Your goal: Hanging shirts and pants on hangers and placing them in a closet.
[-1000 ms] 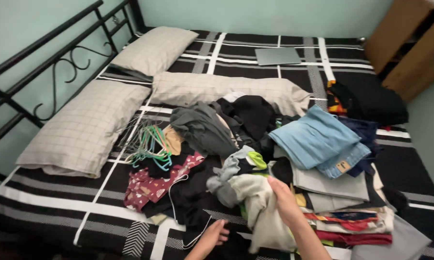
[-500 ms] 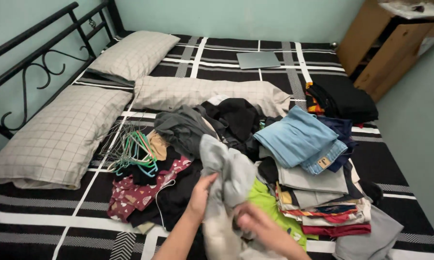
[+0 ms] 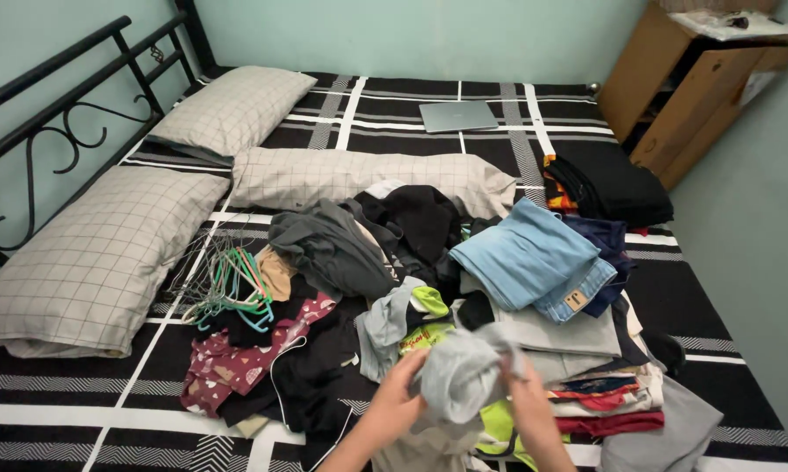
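Both my hands grip a light grey garment point(image 3: 460, 371) bunched up above the near edge of the bed. My left hand point(image 3: 397, 393) holds its left side and my right hand point(image 3: 527, 398) holds its right side. Under the garment lies a lime green piece of clothing point(image 3: 499, 424). Just beyond sits a loose heap of dark and grey clothes point(image 3: 368, 245). To the right stands a stack of folded clothes point(image 3: 586, 350) topped by light blue jeans point(image 3: 529, 253).
A bunch of green and grey wire hangers point(image 3: 228, 280) lies left of the heap. Three checked pillows point(image 3: 105, 253) line the left and middle of the black-and-white bedspread point(image 3: 79, 393). A closed laptop point(image 3: 457, 115) lies far back. A wooden cabinet point(image 3: 683, 87) stands at right.
The grey garment, spread tall between my hands half a second ago, is now gathered into a smaller bundle lower down. The view has shifted slightly to the right.
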